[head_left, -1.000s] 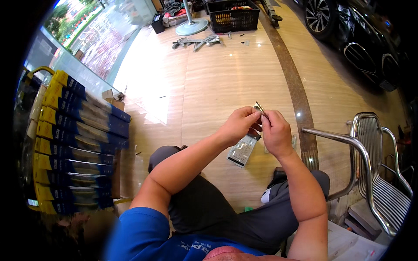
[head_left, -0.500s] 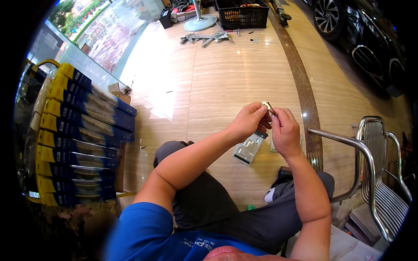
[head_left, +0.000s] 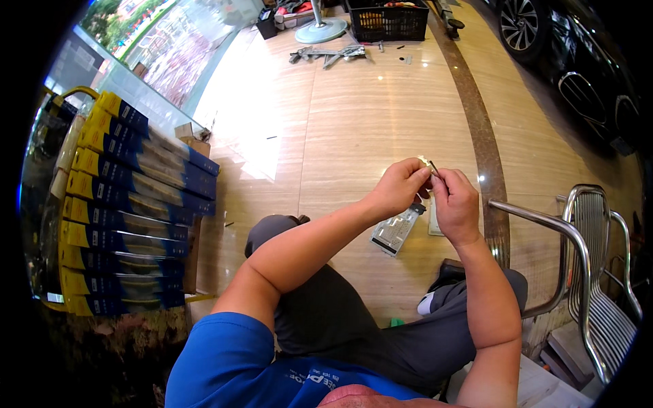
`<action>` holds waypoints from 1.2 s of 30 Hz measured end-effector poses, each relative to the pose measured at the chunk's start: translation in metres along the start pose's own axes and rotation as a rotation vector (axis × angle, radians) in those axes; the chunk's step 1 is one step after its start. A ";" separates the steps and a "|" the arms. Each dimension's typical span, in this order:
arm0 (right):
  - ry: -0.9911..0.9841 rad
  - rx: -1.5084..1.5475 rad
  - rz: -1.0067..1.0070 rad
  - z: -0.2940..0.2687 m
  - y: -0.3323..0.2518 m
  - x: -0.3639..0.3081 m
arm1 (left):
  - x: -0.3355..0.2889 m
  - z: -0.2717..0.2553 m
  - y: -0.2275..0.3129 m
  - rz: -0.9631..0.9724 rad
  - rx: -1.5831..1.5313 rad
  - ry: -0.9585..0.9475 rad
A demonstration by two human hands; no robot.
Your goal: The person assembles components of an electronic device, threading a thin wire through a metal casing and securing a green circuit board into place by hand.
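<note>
Both hands meet above the tiled floor in front of my crossed legs. My left hand (head_left: pixel 406 182) pinches a small shiny gold-coloured metal part (head_left: pixel 425 161) between thumb and fingers. Close beside it, my right hand (head_left: pixel 456 196) is closed on a thin dark rod (head_left: pixel 434 167), whose upper end sticks out by the part. Whether rod and part touch I cannot tell. Below my hands a flat silver-grey metal box with a dark end (head_left: pixel 396 231) lies on the floor. A pale plate (head_left: pixel 434 223) lies next to it, partly behind my right hand.
Blue and yellow long packages (head_left: pixel 129 231) fill a rack on the left. A chrome chair (head_left: pixel 592 251) stands at right, below a black car (head_left: pixel 578 81). Grey metal brackets (head_left: pixel 330 54), a round stand base (head_left: pixel 321 31) and a black crate (head_left: pixel 388 22) are at the far side.
The whole view has shifted slightly, so things sit a little further right. My hands keep their hold, and more of the pale plate shows.
</note>
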State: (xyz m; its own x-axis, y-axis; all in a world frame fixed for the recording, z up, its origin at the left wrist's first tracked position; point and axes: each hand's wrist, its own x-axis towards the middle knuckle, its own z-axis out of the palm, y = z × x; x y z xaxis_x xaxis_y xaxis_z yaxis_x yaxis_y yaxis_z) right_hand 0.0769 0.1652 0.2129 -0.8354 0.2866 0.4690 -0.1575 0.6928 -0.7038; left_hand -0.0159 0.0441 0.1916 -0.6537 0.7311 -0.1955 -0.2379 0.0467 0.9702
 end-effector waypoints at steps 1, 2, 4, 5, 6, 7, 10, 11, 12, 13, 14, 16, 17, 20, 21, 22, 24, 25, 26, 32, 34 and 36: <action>0.005 -0.006 0.000 0.000 0.001 0.000 | 0.000 0.001 0.001 0.000 0.017 0.002; 0.004 -0.006 0.000 0.000 0.002 0.000 | 0.000 0.002 0.002 0.000 0.016 0.003; 0.015 -0.004 -0.002 0.000 0.002 0.000 | -0.001 0.003 0.003 0.006 0.027 0.015; 0.014 -0.003 -0.002 0.000 0.003 0.000 | -0.001 0.003 0.003 0.005 0.027 0.016; 0.014 -0.005 -0.002 0.001 0.003 0.000 | -0.002 0.003 0.004 0.005 0.039 0.019; 0.014 -0.008 -0.001 0.001 0.003 -0.001 | -0.002 0.003 0.004 0.006 0.051 0.021; -0.002 -0.008 0.005 0.001 0.002 -0.001 | -0.002 0.002 0.002 0.018 0.051 0.025; -0.003 -0.007 0.005 0.002 0.001 -0.001 | -0.002 0.002 0.002 0.017 0.051 0.026; 0.000 -0.009 0.002 0.002 0.001 -0.001 | -0.002 0.002 0.002 0.016 0.059 0.026; 0.003 -0.011 0.000 0.002 0.002 -0.001 | -0.001 0.003 0.002 0.016 0.066 0.026; 0.002 -0.012 0.001 0.002 0.002 -0.001 | -0.001 0.003 0.001 0.015 0.065 0.026; -0.002 -0.010 -0.005 0.003 0.004 -0.002 | 0.000 0.002 0.000 0.010 0.047 0.021; -0.003 -0.009 -0.005 0.003 0.003 -0.002 | 0.000 0.002 -0.001 0.009 0.047 0.023; -0.014 0.008 0.008 0.003 0.000 -0.001 | -0.002 0.002 0.002 0.012 0.063 0.024; -0.009 -0.003 0.003 0.002 0.001 -0.002 | -0.002 0.003 0.003 0.011 0.055 0.020; -0.005 -0.013 -0.003 0.002 0.001 -0.002 | -0.002 0.004 0.003 0.011 0.046 0.017; -0.002 -0.019 -0.008 0.001 0.002 -0.002 | -0.001 0.004 0.001 0.010 0.048 0.022; 0.001 -0.024 -0.013 0.001 0.001 -0.002 | -0.001 0.004 0.001 0.010 0.052 0.026; -0.001 -0.021 -0.014 0.001 0.000 -0.002 | -0.001 0.004 0.001 0.010 0.053 0.030; 0.000 -0.013 -0.011 0.001 0.000 -0.002 | 0.001 0.002 0.000 0.011 0.057 0.034; -0.002 -0.017 -0.008 0.002 0.000 -0.001 | 0.000 0.002 0.000 0.010 0.077 0.033; -0.003 -0.016 -0.005 0.002 -0.001 -0.001 | 0.000 0.002 0.001 0.004 0.086 0.038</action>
State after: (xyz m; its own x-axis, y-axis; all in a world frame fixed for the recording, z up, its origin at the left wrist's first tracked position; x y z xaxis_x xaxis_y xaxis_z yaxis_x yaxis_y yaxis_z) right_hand 0.0772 0.1627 0.2120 -0.8359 0.2811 0.4714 -0.1537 0.7046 -0.6927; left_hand -0.0148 0.0455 0.1931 -0.6819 0.7048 -0.1956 -0.1742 0.1031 0.9793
